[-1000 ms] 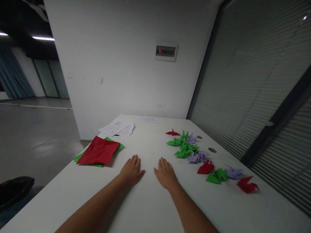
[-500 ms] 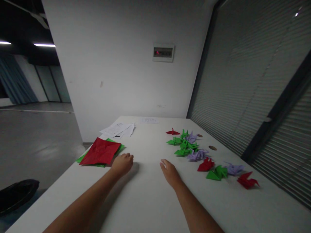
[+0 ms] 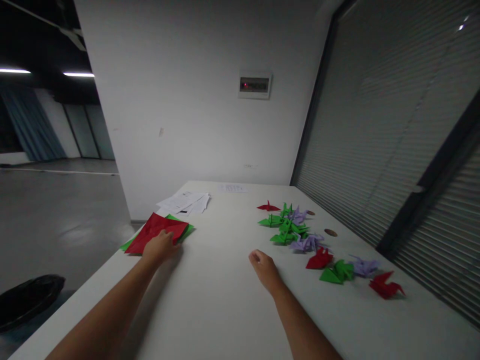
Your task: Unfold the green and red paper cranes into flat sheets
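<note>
Left hand (image 3: pixel 159 247) shifts over red paper (image 3: pixel 149 231), grip unclear; right hand (image 3: pixel 265 266) loosely fisted, right of it. Likely reaching; calls for edge pinch.

Printed papers (image 3: pixel 183 201) are overlapped on the desk (image 3: pixel 221 290), far left; another sheet (image 3: pixel 232 188) is laid flat near the wall (image 3: pixel 195 115). Panel box (image 3: pixel 255 94) is wall-mounted, red indicator (image 3: pixel 245 85) lit. Slatted blinds (image 3: pixel 375 150) are dark-framed at right. Black-lined bin (image 3: pixel 30 300) is placed left of desk. Blue curtain (image 3: pixel 33 125) is hung far left; strip lights (image 3: pixel 78 75) are lit.
</note>
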A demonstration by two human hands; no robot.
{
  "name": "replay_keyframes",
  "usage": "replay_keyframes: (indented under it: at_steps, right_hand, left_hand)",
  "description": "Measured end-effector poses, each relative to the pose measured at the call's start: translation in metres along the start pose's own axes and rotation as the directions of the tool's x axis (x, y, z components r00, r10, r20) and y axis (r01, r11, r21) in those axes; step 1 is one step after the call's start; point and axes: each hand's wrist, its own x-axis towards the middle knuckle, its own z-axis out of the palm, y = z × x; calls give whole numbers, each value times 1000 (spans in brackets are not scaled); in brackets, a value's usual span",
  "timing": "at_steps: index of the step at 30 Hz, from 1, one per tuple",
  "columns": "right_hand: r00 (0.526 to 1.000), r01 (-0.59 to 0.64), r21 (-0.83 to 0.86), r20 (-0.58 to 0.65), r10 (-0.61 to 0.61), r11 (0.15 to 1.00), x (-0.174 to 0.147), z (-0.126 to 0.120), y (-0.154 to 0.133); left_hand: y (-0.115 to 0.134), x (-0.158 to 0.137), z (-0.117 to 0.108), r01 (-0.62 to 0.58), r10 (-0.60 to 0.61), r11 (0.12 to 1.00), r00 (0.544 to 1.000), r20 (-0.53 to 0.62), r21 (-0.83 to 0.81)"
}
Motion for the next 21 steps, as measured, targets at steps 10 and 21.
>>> replay_keyframes:
  at_steps: [10, 21]
  right_hand:
    - [1000, 0, 6, 21, 0, 1000, 0, 1, 2]
    - [1000, -4, 30, 30, 3, 1000, 1, 4, 4]
  left_hand:
    - [-5, -17, -9, -52, 57, 993, 997, -43, 104]
    - [24, -59, -123, -106, 103, 994, 922, -374, 12]
